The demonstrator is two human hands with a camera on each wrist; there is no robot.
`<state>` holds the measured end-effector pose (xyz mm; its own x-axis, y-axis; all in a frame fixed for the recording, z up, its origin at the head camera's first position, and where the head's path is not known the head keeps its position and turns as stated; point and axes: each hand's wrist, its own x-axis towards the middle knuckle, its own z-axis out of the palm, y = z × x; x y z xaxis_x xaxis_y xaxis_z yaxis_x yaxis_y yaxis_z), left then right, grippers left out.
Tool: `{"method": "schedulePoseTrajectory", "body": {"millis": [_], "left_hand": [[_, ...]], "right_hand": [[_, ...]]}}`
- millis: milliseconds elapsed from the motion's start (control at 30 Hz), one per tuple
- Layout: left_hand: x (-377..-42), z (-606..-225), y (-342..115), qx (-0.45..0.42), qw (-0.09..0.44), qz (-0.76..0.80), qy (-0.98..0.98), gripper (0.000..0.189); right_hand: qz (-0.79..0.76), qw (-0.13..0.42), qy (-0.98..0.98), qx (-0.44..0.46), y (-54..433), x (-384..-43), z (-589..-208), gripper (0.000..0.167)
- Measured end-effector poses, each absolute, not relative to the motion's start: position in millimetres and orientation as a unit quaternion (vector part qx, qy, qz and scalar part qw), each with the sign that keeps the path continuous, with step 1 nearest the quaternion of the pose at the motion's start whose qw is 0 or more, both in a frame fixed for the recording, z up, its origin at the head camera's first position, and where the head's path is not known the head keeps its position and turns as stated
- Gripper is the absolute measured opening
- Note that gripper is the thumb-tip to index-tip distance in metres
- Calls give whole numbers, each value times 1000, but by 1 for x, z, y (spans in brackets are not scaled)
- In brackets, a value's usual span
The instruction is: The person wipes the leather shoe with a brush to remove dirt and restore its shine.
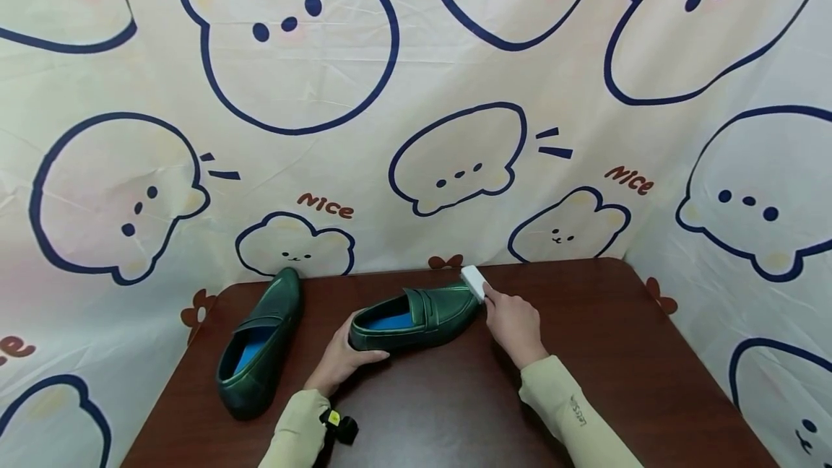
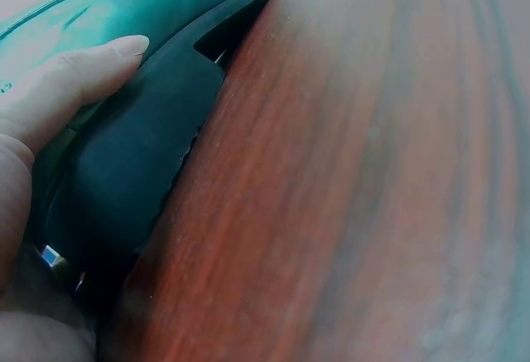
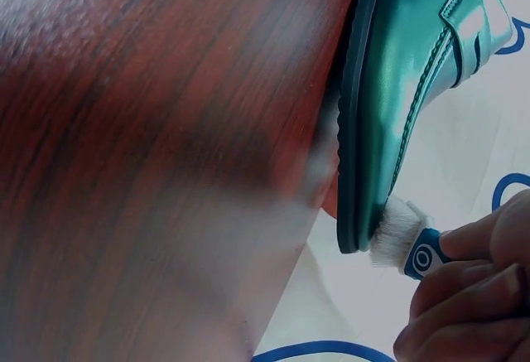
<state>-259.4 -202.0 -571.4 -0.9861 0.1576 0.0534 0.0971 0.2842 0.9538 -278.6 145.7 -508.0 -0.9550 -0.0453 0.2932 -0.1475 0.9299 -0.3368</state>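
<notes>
A green leather loafer (image 1: 448, 313) with a blue insole lies across the far middle of the table, its toe to the right. My left hand (image 1: 341, 356) grips it around the heel; in the left wrist view the thumb (image 2: 87, 80) presses on its side above the dark sole. My right hand (image 1: 516, 320) holds a small brush (image 1: 474, 283) with white bristles. Seen from the right wrist, the bristles (image 3: 396, 234) touch the tip of the toe, and curled fingers grip the brush's blue-and-white body (image 3: 425, 253).
The matching green loafer (image 1: 276, 313) stands to the left, toe pointing at the back edge. Under both lies a dark brown wooden table (image 1: 624, 352). A pale cloth (image 1: 455, 78) printed with cartoon bears hangs close behind the table and along its sides.
</notes>
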Motion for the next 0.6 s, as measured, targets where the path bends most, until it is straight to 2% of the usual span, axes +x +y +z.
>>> {"method": "schedulePoseTrajectory", "body": {"millis": [300,600], "left_hand": [[-261,-571,-199,71,34,590,803,85],[-252,-553,-206,20,98,572,814,80]], "right_hand": [[176,132,-975,43,148,-279,-508,38],[190,115,-974,38,146,-280,-505,38]]}}
